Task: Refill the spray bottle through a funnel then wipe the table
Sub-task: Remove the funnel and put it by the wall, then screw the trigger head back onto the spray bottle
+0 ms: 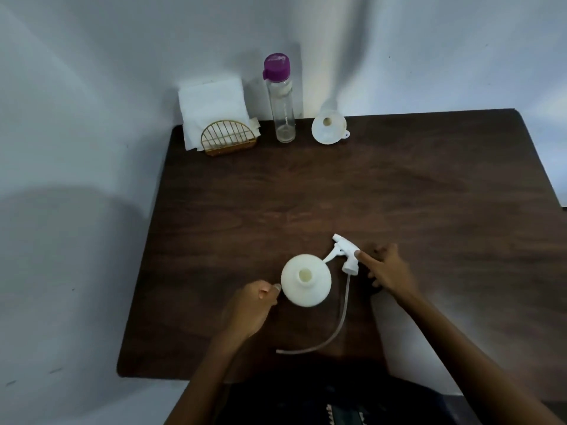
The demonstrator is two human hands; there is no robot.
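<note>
One dark wooden table point(399, 185) (rounded corners) meets pale walls point(92, 87).

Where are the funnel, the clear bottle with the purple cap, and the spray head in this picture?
funnel point(329, 127): head view, on the inner wall of its white cone.
clear bottle with the purple cap point(281, 111): head view, on the transparent body.
spray head point(346, 253): head view, on the white trigger housing.

Dark wooden table point(399, 194) against a pale wall. Carried napkin holder point(227, 142), clear bottle point(281, 110), funnel point(329, 127) along the far edge. Nearer, bore open spray bottle point(306, 280) and detached trigger head point(346, 254).
</note>
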